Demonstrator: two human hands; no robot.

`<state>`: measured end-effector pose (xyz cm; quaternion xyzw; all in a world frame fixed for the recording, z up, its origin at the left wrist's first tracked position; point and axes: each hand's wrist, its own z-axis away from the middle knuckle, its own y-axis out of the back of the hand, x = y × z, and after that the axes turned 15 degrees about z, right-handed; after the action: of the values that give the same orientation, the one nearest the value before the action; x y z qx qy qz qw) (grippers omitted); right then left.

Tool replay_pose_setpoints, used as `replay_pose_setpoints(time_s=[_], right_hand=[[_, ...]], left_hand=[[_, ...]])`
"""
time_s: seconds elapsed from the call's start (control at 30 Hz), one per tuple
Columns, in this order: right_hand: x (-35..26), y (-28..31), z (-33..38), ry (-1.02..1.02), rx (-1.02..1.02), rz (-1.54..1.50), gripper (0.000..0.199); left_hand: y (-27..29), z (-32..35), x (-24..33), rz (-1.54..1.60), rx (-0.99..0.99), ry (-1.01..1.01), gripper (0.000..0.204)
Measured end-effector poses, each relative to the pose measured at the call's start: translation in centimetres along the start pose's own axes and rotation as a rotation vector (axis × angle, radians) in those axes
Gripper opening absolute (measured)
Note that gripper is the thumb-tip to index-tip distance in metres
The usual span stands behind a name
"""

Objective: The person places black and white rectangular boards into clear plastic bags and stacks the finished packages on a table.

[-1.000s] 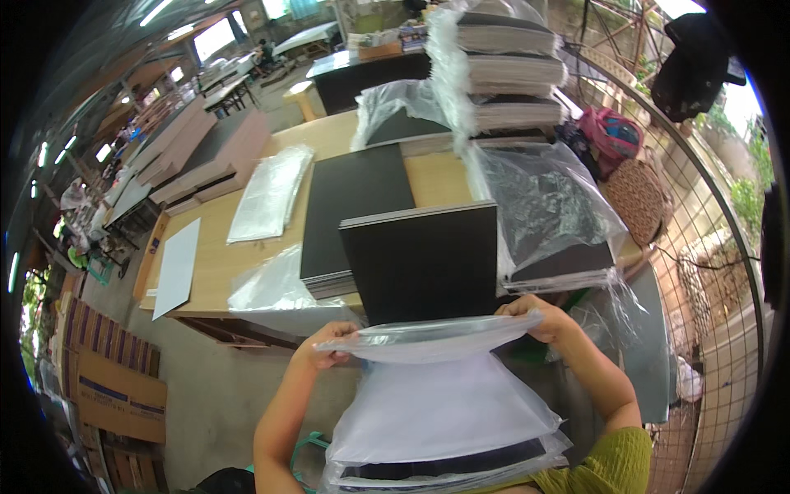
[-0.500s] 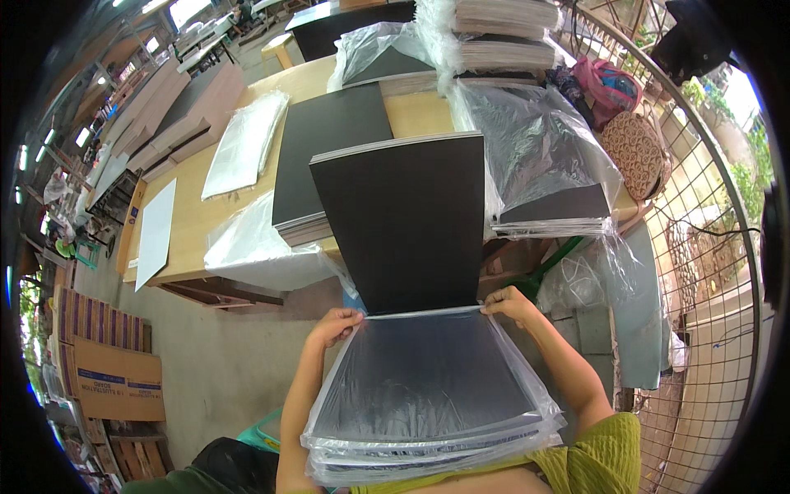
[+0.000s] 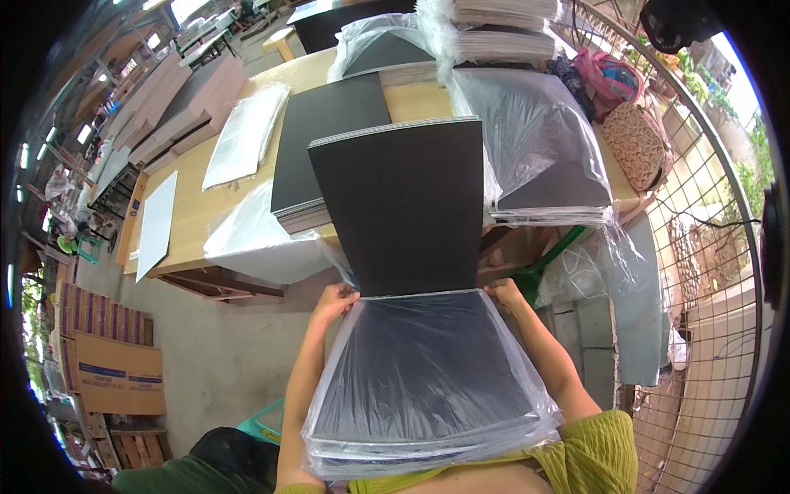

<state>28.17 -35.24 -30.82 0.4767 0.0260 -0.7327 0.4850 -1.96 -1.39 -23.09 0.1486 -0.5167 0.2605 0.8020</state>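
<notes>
A stack of black boards (image 3: 403, 214) rises in front of me, its far end bare. The near part is inside a clear plastic bag (image 3: 432, 370), whose mouth crosses the stack. My left hand (image 3: 336, 301) is closed in a pinch on the left corner of that mouth. At the right corner, my right hand (image 3: 504, 293) grips the bag's edge with bent fingers. The bag's near end lies in loose folds against my body, with pale board edges showing through it.
Beyond is a wooden table (image 3: 189, 230) with another black board stack (image 3: 333, 136), white folded plastic sheets (image 3: 245, 136) and a plastic-covered stack (image 3: 535, 140). A patterned bag (image 3: 635, 146) sits by the wire mesh fence (image 3: 699, 255). Cardboard (image 3: 119, 375) leans at left. A person's dark-green sleeve (image 3: 189, 469) shows at lower left.
Both hands and the bag's mouth have moved a little away from me. The board stack has shifted slightly the same way, and the plastic over it looks tauter.
</notes>
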Motion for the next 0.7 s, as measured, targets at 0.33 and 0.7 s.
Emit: replay_pose_setpoints(time_s=[0.33,0.7], right_hand=[[-6.7,-0.5,5.0,0.137,-0.052,0.196,0.022],[-7.8,1.1,6.0,0.05,-0.102,-0.084,0.042]], left_hand=[[-0.7,0.0,0.9,-0.381,0.477,-0.174,0.026],[-4.8,5.5,1.7,-0.408,0.227,-0.164,0.032]])
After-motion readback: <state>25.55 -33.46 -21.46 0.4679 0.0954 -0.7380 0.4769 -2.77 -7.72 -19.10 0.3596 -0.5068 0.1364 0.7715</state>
